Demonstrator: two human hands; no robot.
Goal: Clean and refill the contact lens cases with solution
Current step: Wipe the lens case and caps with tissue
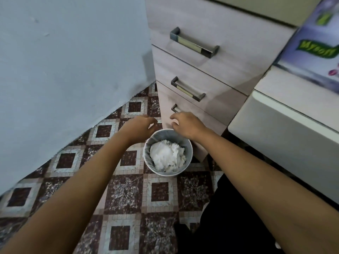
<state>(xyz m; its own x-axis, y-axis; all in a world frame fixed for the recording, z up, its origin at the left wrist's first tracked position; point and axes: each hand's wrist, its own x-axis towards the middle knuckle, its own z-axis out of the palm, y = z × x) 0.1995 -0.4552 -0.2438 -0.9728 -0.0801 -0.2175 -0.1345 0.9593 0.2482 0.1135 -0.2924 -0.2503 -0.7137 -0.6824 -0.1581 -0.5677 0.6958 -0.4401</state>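
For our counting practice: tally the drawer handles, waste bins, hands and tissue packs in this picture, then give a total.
Drawer handles: 3
Waste bins: 1
Hands: 2
Tissue packs: 1
Total: 7

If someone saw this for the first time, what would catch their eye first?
Two bare forearms reach in from the bottom, left hand and right hand over a small round bin heaped with crumpled white tissue, mid-frame. Under it runs a busy brown-and-white patterned floor; a pale drawer unit with metal handles stands behind the bin.
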